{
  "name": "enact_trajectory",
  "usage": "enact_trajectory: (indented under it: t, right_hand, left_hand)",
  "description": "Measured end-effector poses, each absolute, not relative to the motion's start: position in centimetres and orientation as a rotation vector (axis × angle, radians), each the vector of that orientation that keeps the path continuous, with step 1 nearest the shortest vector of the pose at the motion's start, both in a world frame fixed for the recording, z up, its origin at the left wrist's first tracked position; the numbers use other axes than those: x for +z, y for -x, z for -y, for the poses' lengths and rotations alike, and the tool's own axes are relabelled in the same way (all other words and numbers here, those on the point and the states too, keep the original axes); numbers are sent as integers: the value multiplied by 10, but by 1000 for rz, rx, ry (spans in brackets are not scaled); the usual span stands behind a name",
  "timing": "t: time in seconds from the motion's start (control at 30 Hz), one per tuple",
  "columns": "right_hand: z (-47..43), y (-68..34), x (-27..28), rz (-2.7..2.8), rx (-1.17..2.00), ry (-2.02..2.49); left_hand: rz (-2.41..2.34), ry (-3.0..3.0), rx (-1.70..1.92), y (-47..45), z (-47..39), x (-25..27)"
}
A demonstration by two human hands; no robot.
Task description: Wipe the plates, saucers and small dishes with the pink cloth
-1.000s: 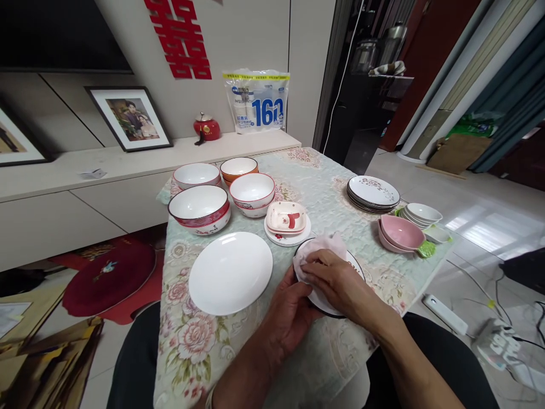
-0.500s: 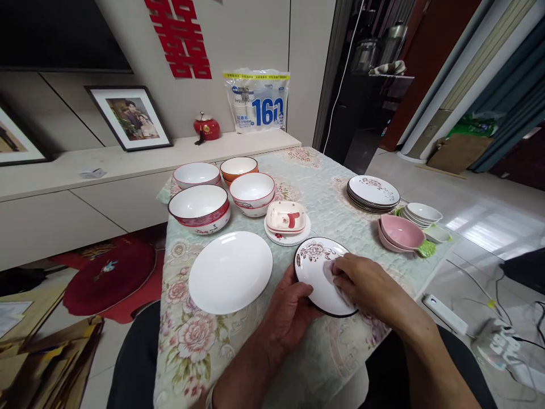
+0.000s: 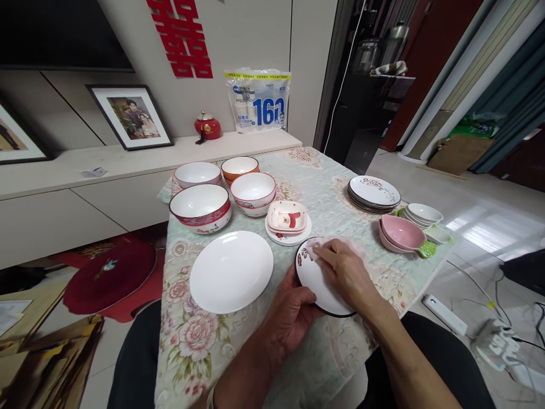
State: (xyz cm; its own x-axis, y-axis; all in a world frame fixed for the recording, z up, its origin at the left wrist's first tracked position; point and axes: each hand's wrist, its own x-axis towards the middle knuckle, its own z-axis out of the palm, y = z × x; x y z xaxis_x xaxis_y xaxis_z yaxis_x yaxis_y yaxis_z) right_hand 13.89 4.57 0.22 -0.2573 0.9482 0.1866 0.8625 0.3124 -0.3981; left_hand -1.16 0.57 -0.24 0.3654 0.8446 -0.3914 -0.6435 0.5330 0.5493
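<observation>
My left hand (image 3: pixel 293 311) grips the lower left rim of a small white plate (image 3: pixel 326 288) with a dark edge and brown flowers, thumb on top. Pressed to the plate's upper part is my right hand (image 3: pixel 347 271), its fingers bent over a thin pale cloth (image 3: pixel 356 249) that may be a tissue. The hand and cloth cover much of the flower pattern. To the left lies a larger plain white plate (image 3: pixel 231 272). Just behind, square bear-print dishes (image 3: pixel 287 217) sit on small stacked plates (image 3: pixel 284 238).
Several large bowls (image 3: pixel 200 204) stand at the table's back left. On the right are stacked flowered plates (image 3: pixel 374 191), pink bowls (image 3: pixel 402 233) and small white bowls (image 3: pixel 422 213). A flowered cloth (image 3: pixel 198 341) covers the table.
My right hand has slid with the cloth from the plate's right side up and left over its flowers. My left hand stays on the rim.
</observation>
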Motion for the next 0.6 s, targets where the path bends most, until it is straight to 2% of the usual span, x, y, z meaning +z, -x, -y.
enact_trajectory:
  t: [0.17, 0.3, 0.37, 0.5, 0.6]
  right_hand:
    - [-38, -145, 17, 2353, 785, 1195]
    - [-42, -176, 18, 2355, 992, 1236]
    - [-45, -185, 12, 2285, 880, 1398]
    - [-50, -172, 2, 2133, 415, 1688]
    - [-47, -150, 3, 2185, 393, 1599]
  left_hand:
    - [-670, -342, 950, 13, -6, -4]
    - [-678, -339, 963, 11, -6, -5]
    - [-698, -330, 967, 11, -5, -5]
    - [-717, -334, 974, 10, -5, -4]
    - [-722, -331, 974, 11, -5, -4]
